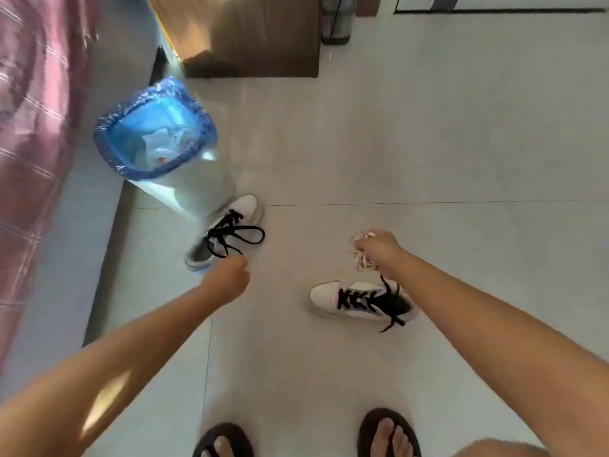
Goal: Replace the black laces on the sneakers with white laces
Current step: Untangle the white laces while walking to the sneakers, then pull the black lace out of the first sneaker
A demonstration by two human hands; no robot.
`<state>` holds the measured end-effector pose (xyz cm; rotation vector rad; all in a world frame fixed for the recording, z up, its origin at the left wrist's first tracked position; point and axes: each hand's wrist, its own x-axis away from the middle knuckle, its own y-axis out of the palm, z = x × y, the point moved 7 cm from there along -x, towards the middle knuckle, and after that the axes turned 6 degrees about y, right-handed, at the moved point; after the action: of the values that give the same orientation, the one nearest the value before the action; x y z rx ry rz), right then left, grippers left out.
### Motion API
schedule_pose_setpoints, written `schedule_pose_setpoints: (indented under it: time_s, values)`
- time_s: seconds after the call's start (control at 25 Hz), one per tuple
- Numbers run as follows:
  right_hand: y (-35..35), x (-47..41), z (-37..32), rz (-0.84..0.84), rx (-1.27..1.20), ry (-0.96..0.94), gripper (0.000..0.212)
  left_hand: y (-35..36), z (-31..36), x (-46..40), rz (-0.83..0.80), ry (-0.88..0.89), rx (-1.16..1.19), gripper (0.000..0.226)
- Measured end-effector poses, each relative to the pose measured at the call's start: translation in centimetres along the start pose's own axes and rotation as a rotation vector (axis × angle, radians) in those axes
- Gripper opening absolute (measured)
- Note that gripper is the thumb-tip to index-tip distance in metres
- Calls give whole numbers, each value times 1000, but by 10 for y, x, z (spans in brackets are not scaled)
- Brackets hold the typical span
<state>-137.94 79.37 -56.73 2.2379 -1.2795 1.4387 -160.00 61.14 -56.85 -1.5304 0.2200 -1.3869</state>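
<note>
White sneakers with black laces lay on the pale tiled floor (428,143), well apart from each other. The left sneaker (227,230) rested just beside a white trash bin (197,189) lined with a blue plastic bag (155,127); its toe pointed away from the person, and its black laces (235,235) were loose, with long loops spread over the tongue and onto the floor. The right sneaker (359,300) lay nearer to the person, with its toe pointing to the left, and its black lace (365,300) was threaded through the eyelets with the ends trailing on the floor.

The left hand (227,277) was stretched out toward the heel of the left sneaker, with the fingers curled in. It looked very close to the end of the lace, but the picture was blurred there and I cannot tell if it grasped anything. The right hand (379,250) was above the right sneaker and was clenched around a bundle of white laces (361,257), which stuck out above and below the fist.

Two feet in dark flip-flops (389,433) stood at the bottom edge. A pink checked cloth (36,127) hung at the left, and a brown wooden cabinet (257,37) stood at the far side.
</note>
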Motion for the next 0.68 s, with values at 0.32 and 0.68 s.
schedule_pose_setpoints:
  time_s: [0.32,0.68]
  values:
    - [5,-105,31,44,426,-322,56,37,-76,-67,482,101,-49,30]
    - [-5,-38,150,-420,990,-13,62,88,-27,-28,320,166,379,37]
